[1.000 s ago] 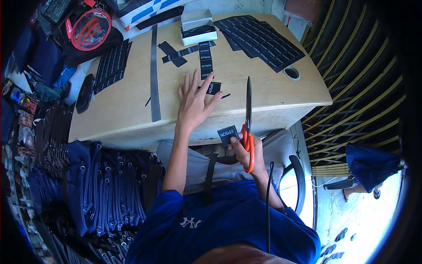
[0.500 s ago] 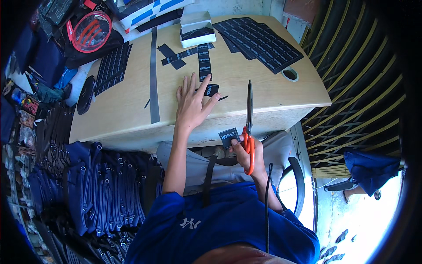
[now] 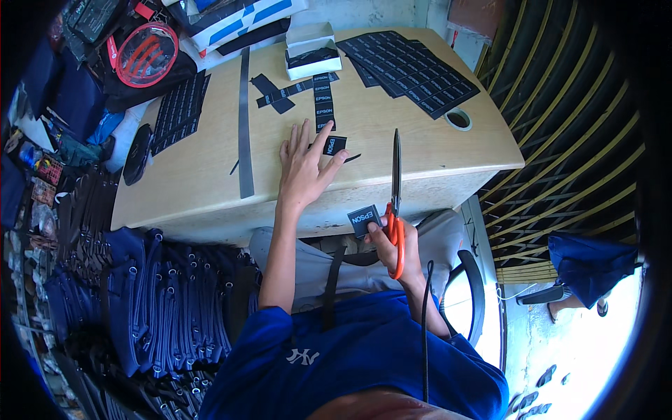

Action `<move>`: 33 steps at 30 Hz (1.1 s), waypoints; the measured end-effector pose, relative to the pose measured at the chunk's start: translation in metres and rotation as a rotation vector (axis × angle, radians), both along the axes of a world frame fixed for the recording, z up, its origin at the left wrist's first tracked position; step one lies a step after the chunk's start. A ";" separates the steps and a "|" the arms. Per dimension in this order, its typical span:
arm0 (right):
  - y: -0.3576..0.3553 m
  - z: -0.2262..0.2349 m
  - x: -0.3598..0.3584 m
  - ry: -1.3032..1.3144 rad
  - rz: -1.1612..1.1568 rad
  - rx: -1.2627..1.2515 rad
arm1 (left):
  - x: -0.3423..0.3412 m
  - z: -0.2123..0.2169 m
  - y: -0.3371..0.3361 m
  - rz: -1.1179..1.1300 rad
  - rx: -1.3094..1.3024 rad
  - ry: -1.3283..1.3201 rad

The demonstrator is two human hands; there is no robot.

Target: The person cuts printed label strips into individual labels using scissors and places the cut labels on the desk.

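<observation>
My left hand (image 3: 302,168) rests on the table with its fingers spread. Its index fingertip touches the lower end of a strip of black printed labels (image 3: 323,98). Between thumb and index finger lies a small cut black label (image 3: 337,145), partly covered by the hand. A thin black offcut (image 3: 353,157) lies by the thumb. In front of the table's near edge, my right hand (image 3: 400,245) holds orange-handled scissors (image 3: 396,171), blades together and pointing away from me. The same hand pinches a small square black label (image 3: 362,221) under its thumb.
A white open box (image 3: 312,66) holds dark pieces at the back. Sheets of black labels (image 3: 413,70) lie far right, another stack (image 3: 180,112) far left. A tape roll (image 3: 458,119) sits near the right edge, a grey strap (image 3: 245,133) crosses the table. Dark blue straps (image 3: 175,301) hang lower left.
</observation>
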State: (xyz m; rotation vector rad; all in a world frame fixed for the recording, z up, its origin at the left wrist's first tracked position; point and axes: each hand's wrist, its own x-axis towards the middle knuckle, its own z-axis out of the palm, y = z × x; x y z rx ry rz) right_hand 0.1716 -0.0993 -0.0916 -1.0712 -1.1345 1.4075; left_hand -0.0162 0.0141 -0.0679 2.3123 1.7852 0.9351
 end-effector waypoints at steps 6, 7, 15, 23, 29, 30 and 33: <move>-0.001 0.002 -0.006 0.009 -0.063 0.076 | -0.003 0.003 -0.016 -0.092 0.156 -0.238; 0.000 0.000 -0.010 0.047 -0.130 0.146 | -0.004 0.002 -0.023 -0.124 0.239 -0.346; 0.005 0.004 -0.015 0.051 -0.051 -0.010 | 0.022 -0.002 -0.103 -0.190 -0.469 -1.125; -0.003 -0.007 -0.028 0.142 0.038 0.101 | 0.021 -0.006 -0.108 -0.200 -0.455 -1.215; -0.029 -0.023 -0.010 -0.038 0.283 0.171 | 0.011 0.016 -0.103 -0.005 -0.308 -1.261; -0.034 -0.024 -0.010 -0.042 0.288 0.172 | 0.007 0.014 -0.102 -0.009 -0.289 -1.235; -0.049 -0.037 -0.008 -0.082 0.462 0.048 | 0.002 0.009 -0.103 -0.020 -0.247 -1.204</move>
